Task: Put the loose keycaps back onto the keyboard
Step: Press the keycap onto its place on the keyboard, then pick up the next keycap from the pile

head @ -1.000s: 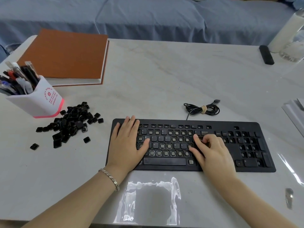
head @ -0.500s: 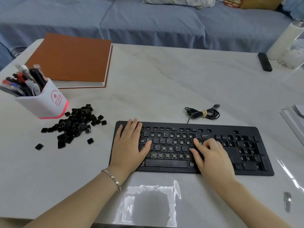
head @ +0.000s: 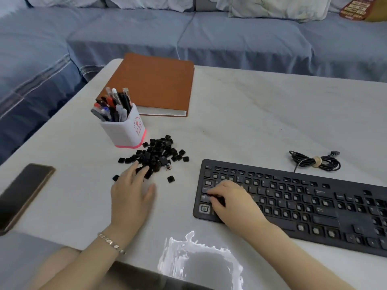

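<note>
A black keyboard (head: 293, 204) lies on the white table at the right, with many of its keys bare. A pile of loose black keycaps (head: 159, 153) sits left of it, in front of the pen cup. My left hand (head: 132, 193) lies palm down with its fingers stretched out, the fingertips touching the near edge of the pile. My right hand (head: 232, 201) rests on the keyboard's left end, its fingers bent down onto the keys. Whether it holds a keycap is hidden.
A white pen cup (head: 123, 128) stands just behind the pile, and an orange book (head: 155, 84) lies behind that. A dark phone (head: 23, 191) lies at the table's left edge. The coiled keyboard cable (head: 314, 162) lies behind the keyboard. A blue sofa runs along the back.
My left hand left the keyboard and went left to the keycap pile. My right hand slid from the keyboard's middle to its left end. The view swung left.
</note>
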`<action>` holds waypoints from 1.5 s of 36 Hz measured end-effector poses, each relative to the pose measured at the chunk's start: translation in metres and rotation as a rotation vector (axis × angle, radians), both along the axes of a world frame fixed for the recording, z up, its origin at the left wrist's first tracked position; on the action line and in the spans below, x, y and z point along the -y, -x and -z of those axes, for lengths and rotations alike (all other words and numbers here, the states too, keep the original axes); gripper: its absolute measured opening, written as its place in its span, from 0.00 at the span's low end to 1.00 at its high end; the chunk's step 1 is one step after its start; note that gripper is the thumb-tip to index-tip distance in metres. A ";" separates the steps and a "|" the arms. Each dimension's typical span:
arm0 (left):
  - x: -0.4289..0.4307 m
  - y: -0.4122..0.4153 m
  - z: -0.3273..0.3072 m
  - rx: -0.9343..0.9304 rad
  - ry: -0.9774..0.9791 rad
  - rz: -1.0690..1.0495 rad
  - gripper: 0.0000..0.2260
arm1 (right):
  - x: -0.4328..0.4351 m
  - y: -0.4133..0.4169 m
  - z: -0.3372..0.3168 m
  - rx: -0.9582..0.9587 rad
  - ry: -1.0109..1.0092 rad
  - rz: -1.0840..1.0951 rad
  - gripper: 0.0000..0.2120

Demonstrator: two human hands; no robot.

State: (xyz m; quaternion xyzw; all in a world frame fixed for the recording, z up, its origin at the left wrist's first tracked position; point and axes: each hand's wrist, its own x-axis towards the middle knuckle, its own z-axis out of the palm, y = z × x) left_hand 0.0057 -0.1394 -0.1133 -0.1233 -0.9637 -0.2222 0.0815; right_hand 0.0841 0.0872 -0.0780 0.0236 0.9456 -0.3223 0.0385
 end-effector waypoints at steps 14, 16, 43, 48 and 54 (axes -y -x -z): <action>0.023 0.013 0.005 0.123 -0.122 -0.019 0.11 | 0.068 0.062 0.009 0.097 -0.187 -0.307 0.20; 0.023 0.014 0.006 0.113 -0.114 -0.010 0.11 | 0.074 0.066 0.009 0.109 -0.275 -0.336 0.19; 0.008 0.011 0.003 0.194 -0.186 0.062 0.11 | 0.026 0.018 -0.024 0.292 1.075 0.432 0.09; -0.011 0.012 -0.017 0.421 -0.663 -0.256 0.10 | 0.014 0.010 -0.048 0.317 1.564 0.491 0.09; -0.029 0.010 -0.040 0.776 -1.192 -0.418 0.07 | 0.002 -0.003 -0.062 0.285 1.599 0.439 0.09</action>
